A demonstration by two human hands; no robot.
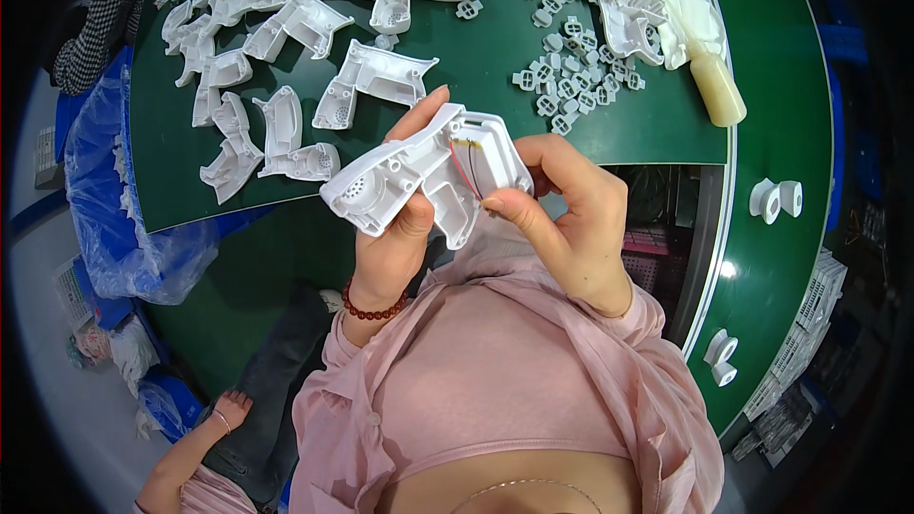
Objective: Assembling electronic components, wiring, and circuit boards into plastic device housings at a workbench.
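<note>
My left hand [395, 228] grips a white pistol-shaped plastic housing half [386, 181], its inside facing up, with a round grille at the left end. My right hand [571, 214] pinches a white box-like part [490, 148] against the housing's right end. Thin red wires [462, 167] run between the two pieces. Both hands are held close to my chest, in front of the green table [476, 57]. A red bead bracelet [371, 309] circles my left wrist.
Several identical white housing halves [376, 76] lie on the green table, with a scatter of small white cross-shaped pieces [566, 76]. A yellowish squeeze bottle [716, 88] lies at right. A blue plastic bag [105, 190] hangs at left. Another person's hand [228, 411] shows lower left.
</note>
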